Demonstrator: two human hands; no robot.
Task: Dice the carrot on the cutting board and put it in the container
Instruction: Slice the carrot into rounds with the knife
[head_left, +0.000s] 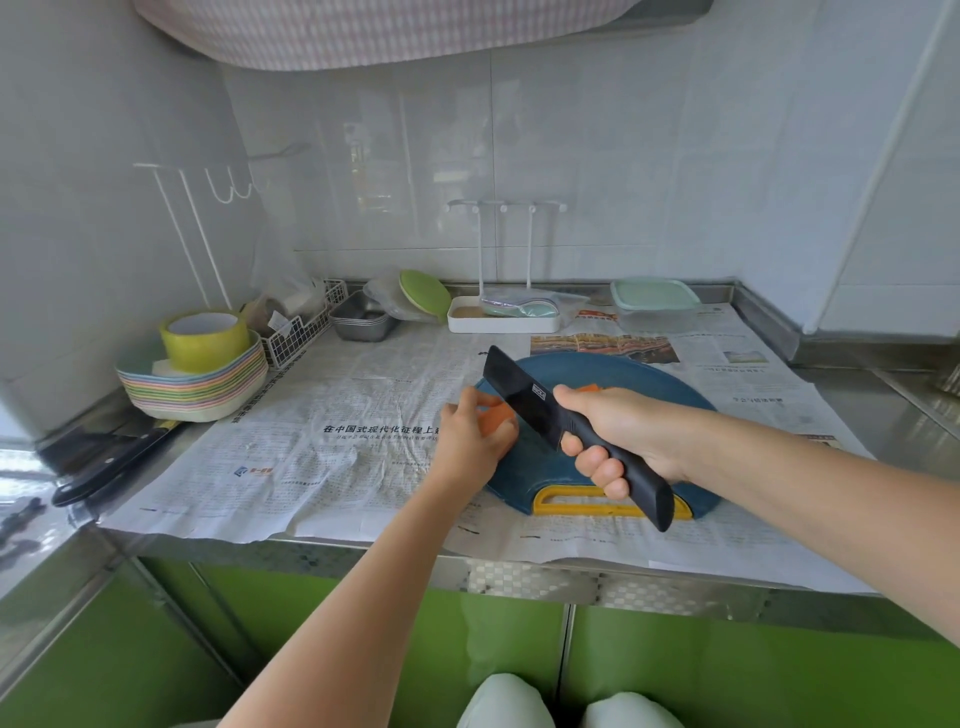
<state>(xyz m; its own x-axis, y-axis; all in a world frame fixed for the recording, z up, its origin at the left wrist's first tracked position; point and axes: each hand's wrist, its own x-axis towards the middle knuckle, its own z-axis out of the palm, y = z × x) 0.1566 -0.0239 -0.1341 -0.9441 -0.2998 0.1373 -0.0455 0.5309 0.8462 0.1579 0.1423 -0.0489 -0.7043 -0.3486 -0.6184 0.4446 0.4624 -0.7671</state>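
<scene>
A round blue cutting board (613, 371) with a yellow handle lies on newspaper. On its left part, my left hand (475, 434) curls over an orange carrot piece (497, 418) and holds it. My right hand (618, 428) grips the handle of a black knife (524, 397), whose blade is raised and points up-left over the carrot. A small bit of orange carrot (590, 388) shows behind my right hand. A clear container (655, 306) with a pale green lid stands at the back right.
Stacked pastel bowls with a yellow tape roll (203, 340) sit at the left. A wire basket (298, 332), metal trays (361, 322), a green plate (425, 292) and a white rack tray (504, 319) line the back wall. Dark knives (111, 457) lie at the left edge.
</scene>
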